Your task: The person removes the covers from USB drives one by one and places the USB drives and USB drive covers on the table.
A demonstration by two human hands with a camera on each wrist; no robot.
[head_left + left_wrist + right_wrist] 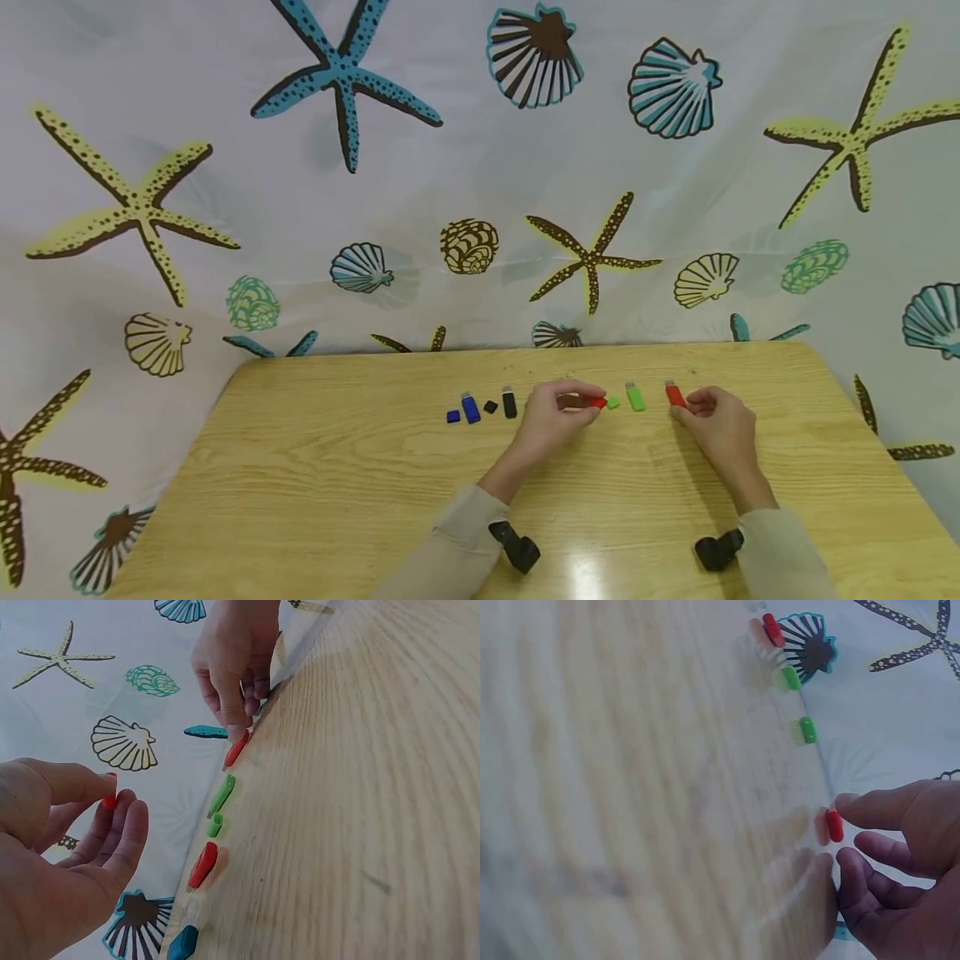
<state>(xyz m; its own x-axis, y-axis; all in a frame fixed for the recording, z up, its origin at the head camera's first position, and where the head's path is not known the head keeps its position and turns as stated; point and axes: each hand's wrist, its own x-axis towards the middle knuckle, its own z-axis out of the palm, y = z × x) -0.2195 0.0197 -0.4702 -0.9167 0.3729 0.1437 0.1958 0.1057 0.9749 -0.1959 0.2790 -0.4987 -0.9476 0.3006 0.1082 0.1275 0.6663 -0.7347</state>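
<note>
My left hand [551, 415] is raised a little over the row of USB flash drives. It pinches a small red cap [110, 801], mostly covered by the fingertips. Below it lies another red flash drive [202, 864], beside a green cap [612, 402] and a green flash drive [635, 397]. At the right end of the row, my right hand [720, 421] touches the lower end of a red flash drive [675, 393] with one fingertip. The remaining fingers [877, 889] are loosely bent beside it and hold nothing.
Left of the left hand stand a black flash drive [509, 402], a black cap [491, 407], a blue flash drive [470, 408] and a blue cap [453, 416]. All lie on a wooden table [315, 483]. A patterned cloth [420, 183] hangs behind its far edge.
</note>
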